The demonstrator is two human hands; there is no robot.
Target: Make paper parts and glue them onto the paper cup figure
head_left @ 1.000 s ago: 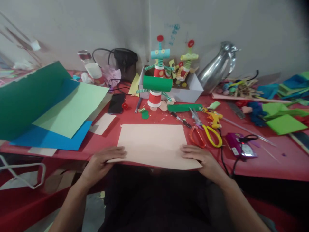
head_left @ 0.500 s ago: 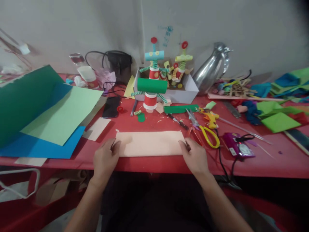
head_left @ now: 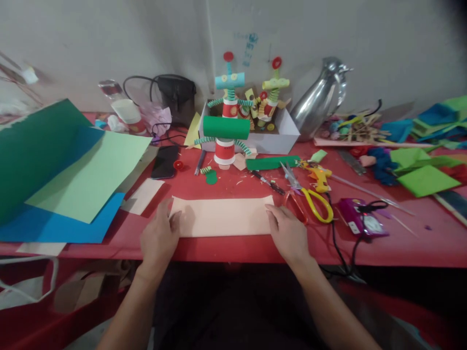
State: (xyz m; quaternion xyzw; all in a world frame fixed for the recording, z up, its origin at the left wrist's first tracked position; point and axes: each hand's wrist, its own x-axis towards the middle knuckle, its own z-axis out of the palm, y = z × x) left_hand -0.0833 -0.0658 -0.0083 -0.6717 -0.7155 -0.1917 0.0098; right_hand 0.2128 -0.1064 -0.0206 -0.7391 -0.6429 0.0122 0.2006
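1 pc. peach paper (head_left: 222,217), long strip, flat on red table (head_left: 226,250) btwn. the hands: L hand (head_left: 159,238) pinching its left end, thumb on top, R hand (head_left: 290,236) pinching its right end. Just beyond R hand: scissors (head_left: 317,206), yellow/red handles, w/ glue gun (head_left: 320,179) near blades & pen (head_left: 268,182) to their left. Beyond L hand, slightly left: pale card (head_left: 144,197), then phone (head_left: 165,162); straight beyond paper, well apart: cup figure (head_left: 225,151) w/ green roll, standing before white box (head_left: 275,143).
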